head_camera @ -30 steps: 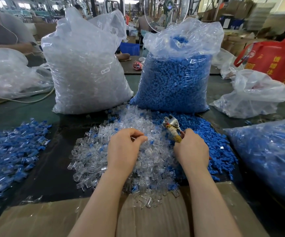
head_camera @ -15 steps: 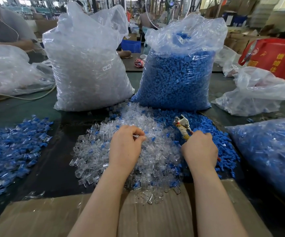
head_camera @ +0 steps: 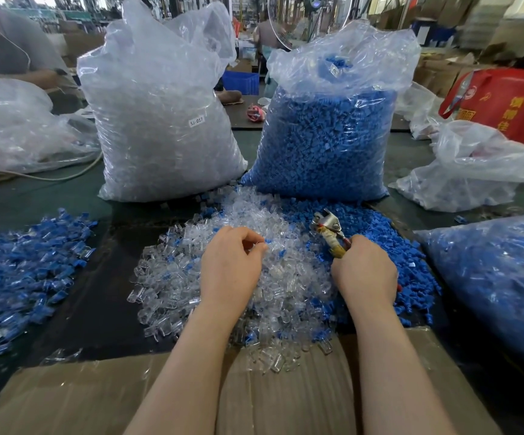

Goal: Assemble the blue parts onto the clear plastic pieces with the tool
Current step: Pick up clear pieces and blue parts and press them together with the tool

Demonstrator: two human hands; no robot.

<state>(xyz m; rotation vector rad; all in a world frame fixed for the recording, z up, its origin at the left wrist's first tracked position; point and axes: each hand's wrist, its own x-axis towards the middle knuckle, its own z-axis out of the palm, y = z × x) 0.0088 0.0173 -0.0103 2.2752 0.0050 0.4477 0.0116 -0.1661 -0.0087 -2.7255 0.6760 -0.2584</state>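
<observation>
A dark green worktop (head_camera: pixel 19 205) is carrying a flattened brown cardboard sheet (head_camera: pixel 75 400) at its near edge. A heap of small clear plastic pieces (head_camera: pixel 172 277) is lying in the middle, touching a heap of small blue plastic parts (head_camera: pixel 377 233) to its right. Two tall transparent sacks are standing at the far side, one of clear pieces (head_camera: pixel 160 127) and one of blue parts (head_camera: pixel 326 142). A spread of assembled blue-and-clear pieces (head_camera: pixel 25 262) is lying on the left.

The dark green worktable (head_camera: pixel 19 202) runs far beyond the grip into a bright, hazy factory hall. Straight ahead stands a pedestal fan (head_camera: pixel 314 4); just left of it sits a blue plastic crate (head_camera: pixel 241 82). Far right, stacked cardboard boxes (head_camera: pixel 480 23) line the floor. Daylight glows from windows (head_camera: pixel 50 1) far left.
</observation>
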